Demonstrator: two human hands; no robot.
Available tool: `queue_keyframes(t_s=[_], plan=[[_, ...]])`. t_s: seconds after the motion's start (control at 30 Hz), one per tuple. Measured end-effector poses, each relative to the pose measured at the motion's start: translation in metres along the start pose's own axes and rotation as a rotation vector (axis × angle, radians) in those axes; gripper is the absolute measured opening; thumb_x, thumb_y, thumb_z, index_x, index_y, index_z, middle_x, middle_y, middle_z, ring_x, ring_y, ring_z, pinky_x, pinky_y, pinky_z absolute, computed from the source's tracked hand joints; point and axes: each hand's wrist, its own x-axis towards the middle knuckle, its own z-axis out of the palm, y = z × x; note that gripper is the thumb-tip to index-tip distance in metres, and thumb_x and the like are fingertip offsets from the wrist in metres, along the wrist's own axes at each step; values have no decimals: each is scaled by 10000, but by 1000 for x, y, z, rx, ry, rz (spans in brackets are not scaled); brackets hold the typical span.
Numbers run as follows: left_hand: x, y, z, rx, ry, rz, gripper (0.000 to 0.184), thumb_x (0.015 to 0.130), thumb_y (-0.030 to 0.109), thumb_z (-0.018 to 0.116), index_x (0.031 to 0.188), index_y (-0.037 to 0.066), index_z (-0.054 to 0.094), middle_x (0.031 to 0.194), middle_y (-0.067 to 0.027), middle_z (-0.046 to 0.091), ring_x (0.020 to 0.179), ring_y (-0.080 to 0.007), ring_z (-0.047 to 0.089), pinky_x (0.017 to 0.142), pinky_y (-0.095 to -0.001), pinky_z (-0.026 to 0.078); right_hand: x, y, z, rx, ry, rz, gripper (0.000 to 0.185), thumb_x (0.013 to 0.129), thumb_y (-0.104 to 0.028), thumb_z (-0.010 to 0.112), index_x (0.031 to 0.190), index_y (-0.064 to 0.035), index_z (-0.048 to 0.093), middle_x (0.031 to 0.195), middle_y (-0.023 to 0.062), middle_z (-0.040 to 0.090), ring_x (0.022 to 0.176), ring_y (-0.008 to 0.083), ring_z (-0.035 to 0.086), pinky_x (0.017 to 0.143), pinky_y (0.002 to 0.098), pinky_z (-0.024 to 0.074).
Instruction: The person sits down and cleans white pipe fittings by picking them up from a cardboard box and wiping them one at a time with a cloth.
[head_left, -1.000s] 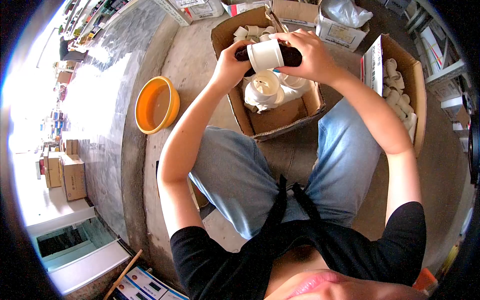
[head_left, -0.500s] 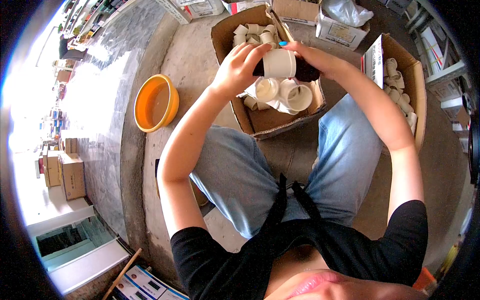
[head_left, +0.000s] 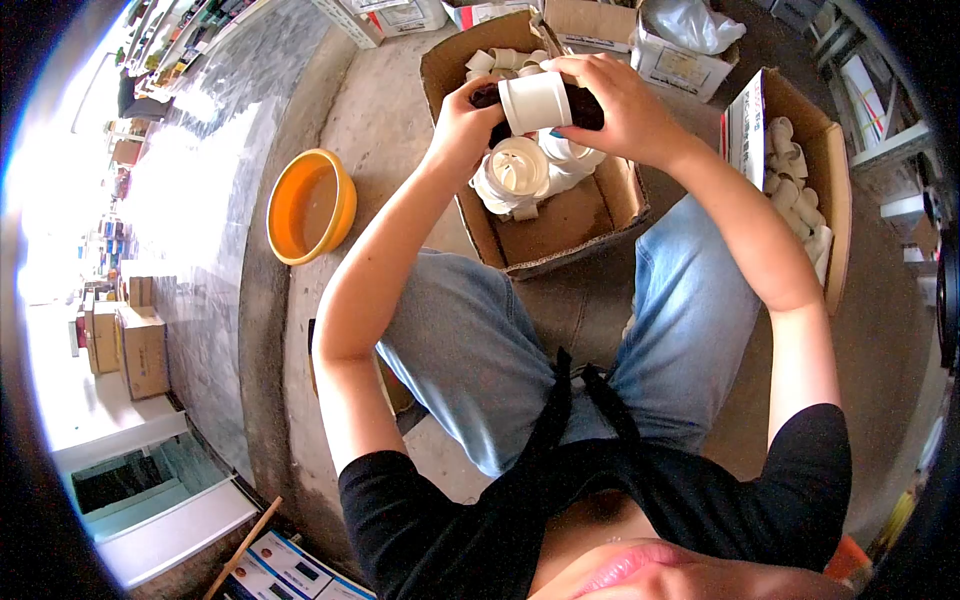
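A white plastic pipe coupling (head_left: pixel 535 102) is held on its side between my two hands, above an open cardboard box (head_left: pixel 625 215). My left hand (head_left: pixel 462 128) grips its left end. Around the right end curl the fingers of my right hand (head_left: pixel 632 112), the thumb underneath. Dark material, perhaps a black cloth (head_left: pixel 586 106), shows at both ends of the coupling; its shape is partly hidden by my fingers. Just below, larger white pipe fittings (head_left: pixel 513 173) rest in the box, with smaller ones (head_left: pixel 500 60) toward its far end.
An orange bowl (head_left: pixel 347 205) stands on the floor to the left. At the right, another cardboard box (head_left: pixel 838 200) holds several white fittings (head_left: pixel 795 195). More boxes (head_left: pixel 680 68) line the back, one topped by a clear plastic bag (head_left: pixel 695 25).
Both hands have shifted left with the coupling, which is now slightly tilted. My right hand has turned further around its end. The larger fittings below sit differently in the box.
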Motion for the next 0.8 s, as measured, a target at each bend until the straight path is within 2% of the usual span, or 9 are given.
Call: queue_keyframes(t_s=[0.1, 0.2, 0.3, 0.33, 0.43, 0.5, 0.6, 0.7, 0.8], plan=[[-1, -1, -1, 121, -14, 66, 285, 739, -2, 596, 1018, -41, 554, 853, -99, 613, 740, -161, 613, 642, -278, 520, 1, -5, -4, 14, -61, 99, 609, 628, -367, 731, 1122, -105, 491, 1016, 94, 579, 987, 296, 525, 878, 406, 376], [5, -11, -4, 388, 39, 215, 310, 730, 5, 605, 1037, -1, 562, 858, -86, 631, 753, -128, 608, 673, -276, 509, 3, -10, -7, 82, -67, 193, 515, 652, -280, 740, 1090, -84, 553, 930, 87, 607, 867, 230, 581, 790, 345, 452], [6, -11, -8, 641, -47, 501, 352, 697, 14, 628, 1041, 62, 574, 868, -98, 644, 757, -164, 628, 705, -291, 501, -2, -5, -1, 391, -191, 426, 453, 696, -318, 709, 1042, -54, 584, 853, 61, 626, 741, 144, 586, 703, 291, 469], [3, -8, -8, 714, -50, 548, 364, 684, 6, 625, 1038, 76, 576, 873, -106, 640, 768, -192, 630, 710, -300, 500, -3, -2, 5, 456, -235, 457, 452, 755, -392, 634, 1014, -24, 594, 788, 34, 626, 703, 86, 560, 673, 251, 460], [-6, 0, -5, 853, -66, 689, 395, 654, -19, 613, 1029, 101, 580, 883, -122, 630, 803, -268, 626, 725, -323, 497, -3, 10, 10, 687, -397, 590, 531, 730, -490, 617, 925, 3, 626, 774, 88, 649, 670, 151, 621, 611, 255, 479], [-8, 1, -3, 839, -84, 784, 401, 644, -33, 599, 1024, 92, 577, 886, -124, 625, 828, -308, 611, 732, -333, 495, -8, 18, 18, 890, -439, 734, 566, 750, -548, 556, 917, -13, 634, 749, 72, 642, 661, 138, 623, 614, 235, 485], [-10, 2, -1, 867, -100, 940, 386, 643, -58, 570, 1002, 82, 586, 885, -119, 621, 842, -304, 607, 738, -338, 493, -3, 5, 11, 1140, -448, 910, 613, 742, -601, 522, 943, -31, 627, 735, 68, 640, 643, 139, 620, 597, 242, 490], [-9, 5, 1, 812, -7, 868, 345, 648, -62, 562, 960, 75, 614, 860, -122, 628, 806, -250, 627, 721, -311, 492, -4, 10, 13, 1157, -421, 894, 628, 757, -606, 518, 970, -24, 616, 823, 80, 638, 752, 155, 623, 663, 270, 492], [-3, 2, 0, 620, 95, 593, 274, 686, -56, 562, 928, 50, 633, 825, -97, 644, 746, -163, 619, 685, -273, 486, -2, 12, 24, 711, -163, 564, 592, 752, -526, 595, 1071, -29, 553, 960, 112, 611, 908, 210, 595, 782, 325, 467]])
